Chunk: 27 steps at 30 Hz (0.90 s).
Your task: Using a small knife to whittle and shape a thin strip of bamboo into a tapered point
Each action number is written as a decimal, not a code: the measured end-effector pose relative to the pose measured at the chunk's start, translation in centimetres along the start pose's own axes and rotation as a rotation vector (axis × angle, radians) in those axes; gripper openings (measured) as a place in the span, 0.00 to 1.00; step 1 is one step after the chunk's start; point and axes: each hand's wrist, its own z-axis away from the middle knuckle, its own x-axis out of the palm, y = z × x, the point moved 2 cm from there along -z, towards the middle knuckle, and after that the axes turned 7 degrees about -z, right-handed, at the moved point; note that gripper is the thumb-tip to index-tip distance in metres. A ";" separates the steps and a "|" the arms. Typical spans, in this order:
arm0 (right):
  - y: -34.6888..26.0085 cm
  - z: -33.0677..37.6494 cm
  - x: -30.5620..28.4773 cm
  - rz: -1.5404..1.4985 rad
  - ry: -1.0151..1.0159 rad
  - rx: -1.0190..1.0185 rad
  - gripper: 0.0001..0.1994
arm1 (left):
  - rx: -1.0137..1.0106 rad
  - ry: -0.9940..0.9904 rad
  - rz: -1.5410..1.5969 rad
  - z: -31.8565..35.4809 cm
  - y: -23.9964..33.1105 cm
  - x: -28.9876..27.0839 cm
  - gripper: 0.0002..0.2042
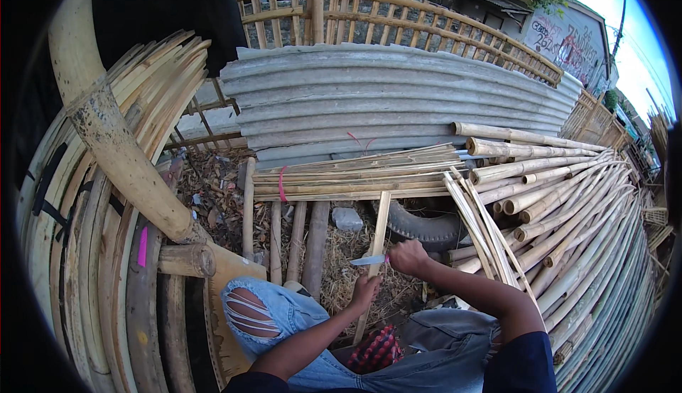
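A flat bamboo strip stands slanted between my knees, its upper end leaning toward the bundle of split bamboo. My left hand is closed around the strip low down, just under the blade. In my right hand is a knife, its handle mostly hidden by the fist and a bit of pink showing at its base. The blade points left and lies across the strip; whether it bites into the wood I cannot tell. Patterned red-and-black cloth lies between my legs, by the strip's lower end.
Split bamboo, tied with pink ribbon, lies crosswise ahead. Thin strips lean at my right, beside stacked bamboo poles. A tire sits beneath. A thick bamboo post and more slats rise at left; corrugated sheeting stands behind.
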 end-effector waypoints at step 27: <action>1.2 1.2 1.7 -0.029 0.203 0.044 0.10 | 0.000 -0.019 -0.040 0.3 -2.5 -0.9 0.16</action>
